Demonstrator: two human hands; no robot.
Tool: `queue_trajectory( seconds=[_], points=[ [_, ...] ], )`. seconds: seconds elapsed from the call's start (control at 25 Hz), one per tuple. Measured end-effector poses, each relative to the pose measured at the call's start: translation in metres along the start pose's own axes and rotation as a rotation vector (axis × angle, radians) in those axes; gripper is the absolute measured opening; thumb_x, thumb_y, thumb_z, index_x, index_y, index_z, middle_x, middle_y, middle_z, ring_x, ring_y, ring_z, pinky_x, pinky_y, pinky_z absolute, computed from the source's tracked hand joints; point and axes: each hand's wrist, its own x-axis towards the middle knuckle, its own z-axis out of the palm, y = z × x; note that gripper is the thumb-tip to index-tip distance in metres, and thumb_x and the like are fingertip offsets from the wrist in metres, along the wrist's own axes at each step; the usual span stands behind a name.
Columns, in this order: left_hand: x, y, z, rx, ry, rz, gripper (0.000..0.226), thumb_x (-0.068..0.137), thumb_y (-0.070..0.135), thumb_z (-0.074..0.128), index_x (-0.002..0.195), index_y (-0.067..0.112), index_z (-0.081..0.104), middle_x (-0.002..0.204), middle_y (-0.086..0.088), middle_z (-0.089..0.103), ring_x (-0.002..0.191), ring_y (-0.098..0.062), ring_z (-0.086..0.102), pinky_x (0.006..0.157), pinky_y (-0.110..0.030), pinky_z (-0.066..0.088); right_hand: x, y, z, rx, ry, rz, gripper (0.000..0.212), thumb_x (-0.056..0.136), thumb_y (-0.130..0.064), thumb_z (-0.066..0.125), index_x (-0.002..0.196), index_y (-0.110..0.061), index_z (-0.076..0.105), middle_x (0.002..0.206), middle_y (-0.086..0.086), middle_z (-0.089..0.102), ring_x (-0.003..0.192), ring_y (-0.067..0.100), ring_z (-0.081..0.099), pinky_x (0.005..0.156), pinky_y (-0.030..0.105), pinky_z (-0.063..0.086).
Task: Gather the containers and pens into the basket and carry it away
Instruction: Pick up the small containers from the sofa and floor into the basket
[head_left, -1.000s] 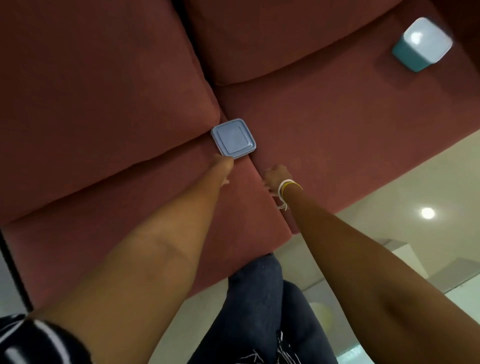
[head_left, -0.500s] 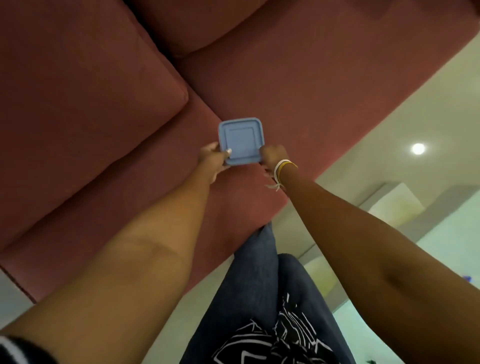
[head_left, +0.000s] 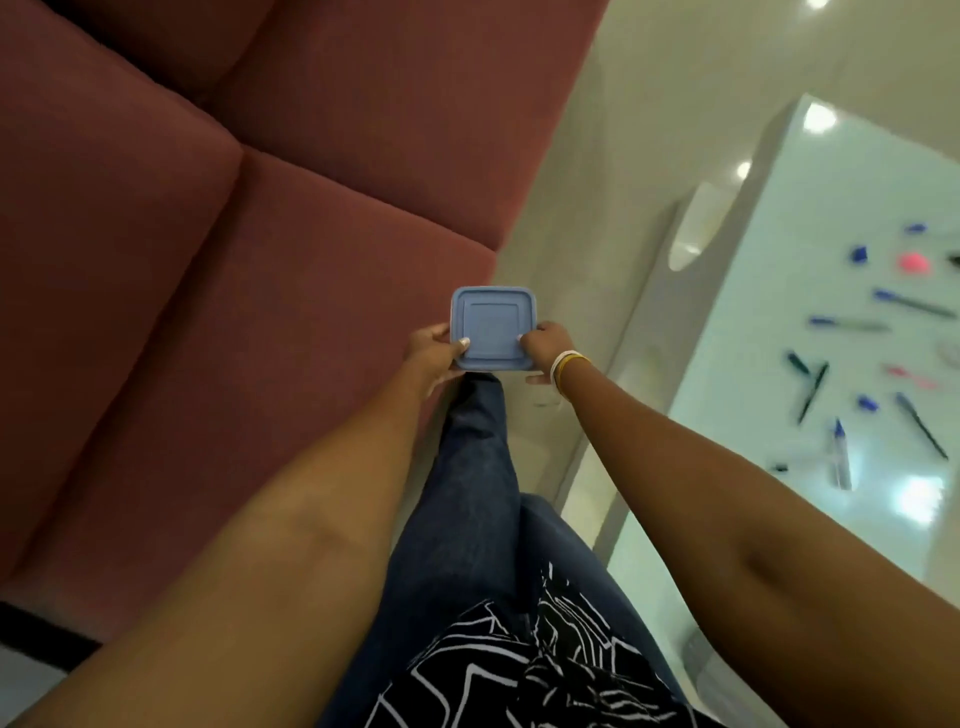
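A small square blue container (head_left: 492, 325) with its lid on is held in the air between both hands, over the front edge of the sofa. My left hand (head_left: 435, 352) grips its left side, thumb on the lid. My right hand (head_left: 545, 349), with bands on the wrist, grips its right side. Several pens (head_left: 814, 383) lie scattered and blurred on the white table (head_left: 769, 291) at the right, among them blue, dark and pink ones. No basket is in view.
The dark red sofa (head_left: 234, 234) fills the left and top of the view. A strip of pale glossy floor (head_left: 571, 218) runs between sofa and table. My legs in blue jeans (head_left: 478, 493) stand in that strip.
Both hands took hold of the blue container on the sofa and lifted it off. The view has swung right, so the table with pens has come into sight and the teal container is gone.
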Motion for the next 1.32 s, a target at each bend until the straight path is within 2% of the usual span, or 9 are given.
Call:
queue_trajectory(
  seconds=[0.12,0.28,0.48,0.76,0.92,1.0,1.08,1.2,1.32],
  points=[
    [-0.033,-0.052,0.026,0.144,-0.032,-0.008,0.048,0.092,-0.002,0.058,0.138,0.0,0.046,0.135,-0.02,0.055,0.108,-0.03,0.057,0.085,-0.039,0.05,-0.033,0.078,-0.007,0.109,0.043,0.073,0.032,0.091,-0.011,0.047,0.121,-0.001,0.053,0.118,0.019,0.057,0.105,0.037,0.058,0.094,0.054,0.05],
    [-0.059,-0.11,0.057,0.406,-0.113,-0.068,0.053,0.091,-0.001,0.061,0.14,0.001,0.045,0.132,-0.019,0.057,0.106,-0.03,0.059,0.082,-0.039,0.052,-0.085,0.168,-0.012,0.375,0.087,0.243,0.038,0.094,-0.007,0.038,0.129,-0.003,0.049,0.121,0.015,0.053,0.114,0.04,0.054,0.088,0.05,0.053],
    [-0.072,-0.171,0.104,0.645,-0.274,-0.101,0.062,0.082,0.0,0.071,0.14,0.008,0.049,0.125,-0.019,0.062,0.11,-0.032,0.062,0.09,-0.047,0.056,-0.117,0.27,-0.017,0.558,0.311,0.365,0.034,0.086,-0.008,0.039,0.112,-0.006,0.061,0.118,0.018,0.062,0.104,0.04,0.059,0.091,0.054,0.053],
    [-0.111,-0.216,0.205,0.992,-0.455,0.05,0.061,0.075,0.004,0.079,0.132,0.006,0.057,0.119,-0.019,0.066,0.107,-0.034,0.065,0.089,-0.048,0.057,-0.154,0.364,-0.059,0.799,0.616,0.466,0.017,0.083,-0.004,0.042,0.085,-0.004,0.058,0.089,0.015,0.059,0.092,0.042,0.061,0.08,0.057,0.055],
    [-0.142,-0.25,0.269,1.213,-0.569,0.2,0.054,0.078,0.008,0.076,0.13,0.007,0.059,0.119,-0.013,0.066,0.104,-0.031,0.067,0.09,-0.043,0.057,-0.171,0.42,-0.081,0.967,0.716,0.524,0.019,0.086,-0.005,0.042,0.094,0.0,0.058,0.094,0.017,0.057,0.092,0.041,0.059,0.083,0.058,0.055],
    [-0.152,-0.271,0.297,1.283,-0.609,0.27,0.05,0.078,0.01,0.077,0.125,0.006,0.062,0.118,-0.011,0.067,0.104,-0.029,0.067,0.091,-0.041,0.056,-0.179,0.445,-0.091,1.05,0.767,0.561,0.024,0.087,-0.004,0.041,0.103,0.004,0.058,0.102,0.022,0.059,0.101,0.045,0.058,0.085,0.061,0.053],
    [-0.158,-0.292,0.321,1.378,-0.654,0.379,0.043,0.077,0.015,0.078,0.118,0.005,0.067,0.111,-0.013,0.071,0.102,-0.029,0.068,0.093,-0.04,0.055,-0.182,0.469,-0.099,1.102,0.818,0.596,0.024,0.09,-0.005,0.042,0.105,0.002,0.059,0.097,0.02,0.057,0.101,0.043,0.059,0.084,0.06,0.054],
    [-0.158,-0.323,0.357,1.512,-0.695,0.54,0.029,0.082,0.017,0.073,0.108,0.004,0.072,0.106,-0.014,0.073,0.099,-0.029,0.069,0.095,-0.035,0.053,-0.172,0.506,-0.109,1.095,0.902,0.641,0.014,0.089,-0.008,0.044,0.086,-0.004,0.057,0.084,0.015,0.056,0.09,0.04,0.062,0.081,0.053,0.057],
    [-0.146,-0.342,0.384,1.465,-0.676,0.521,0.018,0.085,0.01,0.068,0.102,0.006,0.074,0.103,-0.015,0.073,0.098,-0.03,0.07,0.09,-0.039,0.057,-0.15,0.536,-0.118,1.172,0.942,0.649,0.014,0.086,-0.008,0.047,0.073,-0.008,0.051,0.076,0.013,0.055,0.08,0.035,0.061,0.078,0.053,0.058]
  ],
)
